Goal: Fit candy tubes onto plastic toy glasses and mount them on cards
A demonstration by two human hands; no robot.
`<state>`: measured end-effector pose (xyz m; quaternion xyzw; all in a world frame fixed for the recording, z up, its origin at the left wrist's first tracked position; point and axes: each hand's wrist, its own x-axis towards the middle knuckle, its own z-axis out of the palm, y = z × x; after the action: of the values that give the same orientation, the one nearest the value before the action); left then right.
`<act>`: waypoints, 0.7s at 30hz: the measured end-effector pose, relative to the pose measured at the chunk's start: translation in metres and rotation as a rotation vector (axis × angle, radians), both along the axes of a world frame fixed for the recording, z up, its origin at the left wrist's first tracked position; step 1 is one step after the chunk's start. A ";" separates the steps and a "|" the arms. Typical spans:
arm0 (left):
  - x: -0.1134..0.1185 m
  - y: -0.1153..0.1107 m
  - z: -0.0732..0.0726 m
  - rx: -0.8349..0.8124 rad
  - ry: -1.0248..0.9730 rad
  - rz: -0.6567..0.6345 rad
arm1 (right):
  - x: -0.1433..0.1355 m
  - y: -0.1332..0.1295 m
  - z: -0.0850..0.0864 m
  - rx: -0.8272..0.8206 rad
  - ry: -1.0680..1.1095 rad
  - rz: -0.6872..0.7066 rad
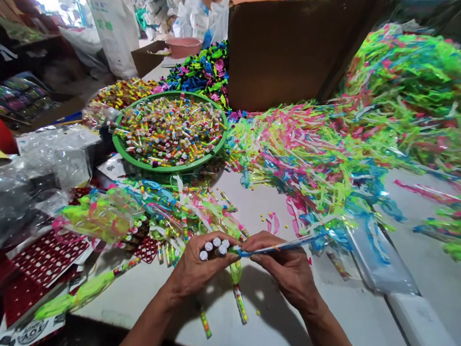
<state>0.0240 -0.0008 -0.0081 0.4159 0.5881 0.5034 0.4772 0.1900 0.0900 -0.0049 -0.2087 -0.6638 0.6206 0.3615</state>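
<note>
My left hand (191,267) is closed around several candy tubes (216,242), whose white ends face up between thumb and fingers. In a pinch, my right hand (292,271) holds a thin blue-and-white plastic strip toy (303,240). Its near end meets a tube at my left fingertips; whether it is inside the tube I cannot tell. The strip's far end reaches up and right toward the pile. Below my hands, a candy-filled tube (240,304) with a yellow-green piece at its top lies on the white table (276,330), and another tube (205,323) lies nearer me.
A green basket (166,168) full of candy tubes stands behind my left hand. Loose coloured strip toys (307,142) spread across the back and right, before a large cardboard box (286,53). Joined toys (104,210) lie at left, beside clear plastic bags (20,196). A flat clear packet (381,258) is at right.
</note>
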 end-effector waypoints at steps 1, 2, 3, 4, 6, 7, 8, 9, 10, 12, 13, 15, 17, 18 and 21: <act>-0.001 -0.001 0.001 0.004 0.005 -0.005 | 0.000 -0.001 0.000 0.014 -0.002 0.000; -0.001 -0.001 0.003 0.017 0.013 -0.006 | 0.000 -0.002 0.001 0.032 -0.005 -0.007; -0.002 -0.002 0.005 0.039 0.027 -0.001 | -0.001 -0.004 0.001 0.054 -0.007 -0.020; -0.002 -0.003 0.007 0.069 0.044 0.006 | -0.001 -0.007 0.002 0.082 -0.007 -0.038; -0.001 -0.003 0.010 0.127 0.079 0.018 | -0.002 -0.011 0.003 0.151 -0.018 -0.071; -0.001 -0.004 0.011 0.146 0.091 0.020 | -0.002 -0.013 0.003 0.187 -0.031 -0.087; -0.001 -0.004 0.011 0.153 0.096 0.018 | -0.002 -0.016 0.003 0.221 -0.043 -0.106; -0.001 -0.004 0.011 0.152 0.097 0.015 | -0.002 -0.017 0.002 0.249 -0.050 -0.127; -0.002 -0.004 0.010 0.143 0.096 0.008 | -0.002 -0.019 0.000 0.272 -0.053 -0.148; -0.003 -0.004 0.006 0.119 0.093 -0.007 | -0.002 -0.022 -0.004 0.303 -0.064 -0.182; -0.003 -0.003 0.004 0.104 0.093 -0.015 | -0.002 -0.023 -0.007 0.313 -0.074 -0.195; -0.005 -0.002 0.000 0.069 0.081 -0.029 | -0.002 -0.025 -0.011 0.331 -0.110 -0.215; -0.006 -0.001 -0.004 0.032 0.050 -0.036 | -0.003 -0.025 -0.014 0.327 -0.140 -0.232; -0.006 0.000 -0.006 0.013 0.032 -0.035 | -0.003 -0.026 -0.015 0.316 -0.151 -0.235; -0.004 0.001 -0.011 -0.022 -0.007 -0.026 | -0.001 -0.025 -0.017 0.263 -0.174 -0.232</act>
<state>0.0201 0.0005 -0.0191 0.4163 0.5864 0.4923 0.4903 0.1887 0.0648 -0.0220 -0.2875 -0.7394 0.4625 0.3959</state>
